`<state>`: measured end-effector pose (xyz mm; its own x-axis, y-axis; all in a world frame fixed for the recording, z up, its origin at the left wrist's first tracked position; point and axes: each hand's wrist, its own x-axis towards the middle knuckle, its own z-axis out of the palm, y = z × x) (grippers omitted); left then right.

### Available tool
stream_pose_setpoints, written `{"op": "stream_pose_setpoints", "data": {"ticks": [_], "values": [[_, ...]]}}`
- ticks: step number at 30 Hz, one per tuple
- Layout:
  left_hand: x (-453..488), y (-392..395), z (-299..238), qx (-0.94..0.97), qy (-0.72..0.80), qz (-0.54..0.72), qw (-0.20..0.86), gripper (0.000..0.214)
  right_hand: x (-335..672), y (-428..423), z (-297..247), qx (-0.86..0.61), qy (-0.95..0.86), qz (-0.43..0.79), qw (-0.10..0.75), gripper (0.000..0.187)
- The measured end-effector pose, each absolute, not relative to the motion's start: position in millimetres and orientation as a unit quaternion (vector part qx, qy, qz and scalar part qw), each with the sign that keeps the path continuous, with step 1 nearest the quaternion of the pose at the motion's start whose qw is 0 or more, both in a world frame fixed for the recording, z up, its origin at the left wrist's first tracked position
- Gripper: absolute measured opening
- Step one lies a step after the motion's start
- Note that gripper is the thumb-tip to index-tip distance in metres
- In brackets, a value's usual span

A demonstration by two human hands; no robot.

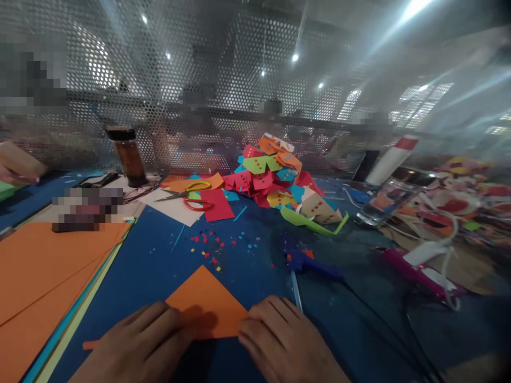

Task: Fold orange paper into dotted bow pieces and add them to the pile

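When looking from the left, see first a stack of coloured sheets (59,266), topped with orange, on the blue table (154,271). Just beyond, find a brown jar (131,159) with a black lid. Nearer, rest the left hand (139,340) on the left part of an orange paper (207,308), pointed at its far side and lying at the near middle of the table. Beyond it, see scissors (186,194), blades parted, over a white sheet (171,208) and touching a red sheet (219,207), then tiny paper bits (214,261) and a heap of folded papers (263,181). Have the right hand (283,335) on the orange paper's right corner, apart from the left; cannot tell pinching from pressing at either. Farther right, see a blue glue gun (311,265) with a black cord, a clear glass (383,202), a purple-and-white device (423,274) and a blurred paper pile (467,205).
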<state>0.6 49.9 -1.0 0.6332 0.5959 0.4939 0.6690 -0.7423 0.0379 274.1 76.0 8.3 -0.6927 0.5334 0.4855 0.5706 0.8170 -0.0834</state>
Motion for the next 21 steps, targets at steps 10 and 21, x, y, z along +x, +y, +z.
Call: {"op": "stream_pose_setpoints", "data": {"ticks": [10, 21], "values": [[3.7, 46.1, 21.6, -0.91, -0.334, -0.245, 0.024, 0.032, 269.7, 69.4, 14.2, -0.326, -0.921, -0.009, 0.213, 0.02], [3.6, 46.8, 16.8, -0.91, -0.332, -0.247, 0.04, 0.038, 265.3, 71.9, 24.0, -0.277, -0.94, -0.114, 0.163, 0.011]]}}
